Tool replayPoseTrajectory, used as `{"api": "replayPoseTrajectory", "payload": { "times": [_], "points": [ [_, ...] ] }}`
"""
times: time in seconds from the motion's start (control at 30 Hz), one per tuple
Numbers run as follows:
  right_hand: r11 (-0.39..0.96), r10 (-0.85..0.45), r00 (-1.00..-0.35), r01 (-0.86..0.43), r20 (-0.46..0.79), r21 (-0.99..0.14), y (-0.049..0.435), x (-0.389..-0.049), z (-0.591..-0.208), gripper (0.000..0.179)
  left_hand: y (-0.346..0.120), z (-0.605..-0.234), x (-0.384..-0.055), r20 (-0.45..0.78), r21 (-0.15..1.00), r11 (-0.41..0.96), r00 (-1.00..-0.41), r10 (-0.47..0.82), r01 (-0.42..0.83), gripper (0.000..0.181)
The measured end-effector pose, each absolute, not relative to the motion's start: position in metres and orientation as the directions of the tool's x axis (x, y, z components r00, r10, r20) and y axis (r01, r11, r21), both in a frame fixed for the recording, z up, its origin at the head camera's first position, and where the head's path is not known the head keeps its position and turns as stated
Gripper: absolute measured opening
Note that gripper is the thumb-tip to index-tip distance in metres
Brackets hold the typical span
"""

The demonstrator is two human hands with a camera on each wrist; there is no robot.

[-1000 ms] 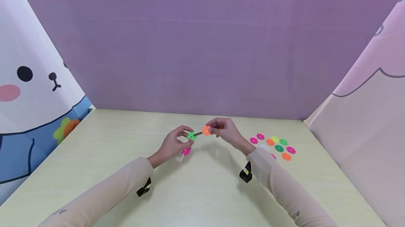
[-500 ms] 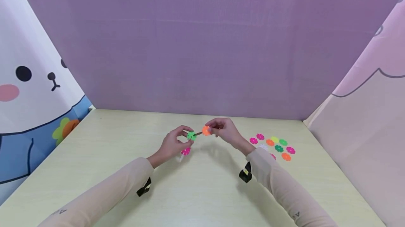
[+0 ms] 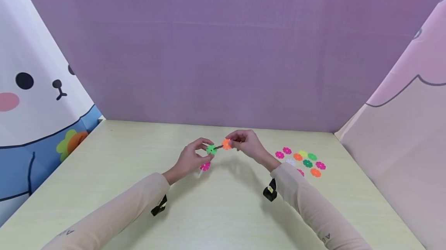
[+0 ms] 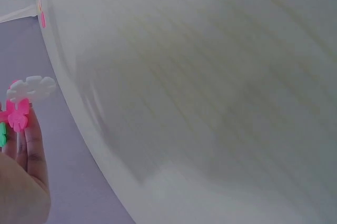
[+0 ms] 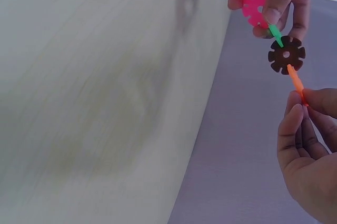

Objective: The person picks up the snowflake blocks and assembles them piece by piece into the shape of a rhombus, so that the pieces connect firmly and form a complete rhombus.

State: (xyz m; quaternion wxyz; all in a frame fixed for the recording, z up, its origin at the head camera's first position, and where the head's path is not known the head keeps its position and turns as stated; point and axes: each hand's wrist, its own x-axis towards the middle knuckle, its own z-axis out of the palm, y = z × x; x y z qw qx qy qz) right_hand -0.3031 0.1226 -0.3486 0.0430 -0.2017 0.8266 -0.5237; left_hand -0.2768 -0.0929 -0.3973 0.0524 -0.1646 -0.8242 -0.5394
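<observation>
Above the table, a chain of slotted snowflake discs hangs between both hands. My left hand (image 3: 191,158) pinches the green disc (image 3: 211,149) between thumb and fingers. Two pink discs (image 5: 254,8) and a white disc (image 4: 31,88) trail from that side of the chain. A brown disc (image 5: 286,54) sits between the green and orange ones, edge-on in the head view. The orange disc (image 3: 226,144) slots into the brown one's rim, and my right hand (image 3: 249,144) pinches its outer side with thumb and fingertips. Fingers partly hide the green and pink discs.
Several loose discs lie flat on the right of the table, among them a dark green disc (image 3: 307,163), an orange disc (image 3: 315,172) and a yellow disc (image 3: 302,153). A purple panel (image 3: 223,48) stands behind the pale tabletop (image 3: 223,211). Printed cloths flank both sides.
The right hand and the orange disc have shifted very slightly left, toward the left hand. Both grips look the same, and the loose discs lie as before.
</observation>
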Motion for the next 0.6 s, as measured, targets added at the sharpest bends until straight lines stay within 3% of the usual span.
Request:
{"api": "replayPoseTrajectory", "payload": {
  "times": [0.27,0.6],
  "points": [
    [0.386,-0.375,-0.915,-0.298,0.146,-0.873,0.122,-0.303,-0.349,0.018,-0.09,-0.397,-0.275,0.214,0.885,0.373,-0.956,0.201,0.277,0.032],
    [0.38,-0.379,-0.907,-0.333,0.183,-0.863,0.119,-0.3,-0.347,0.018,-0.087,-0.388,-0.27,0.237,0.925,0.247,-0.947,0.215,0.287,0.033]
  ]
}}
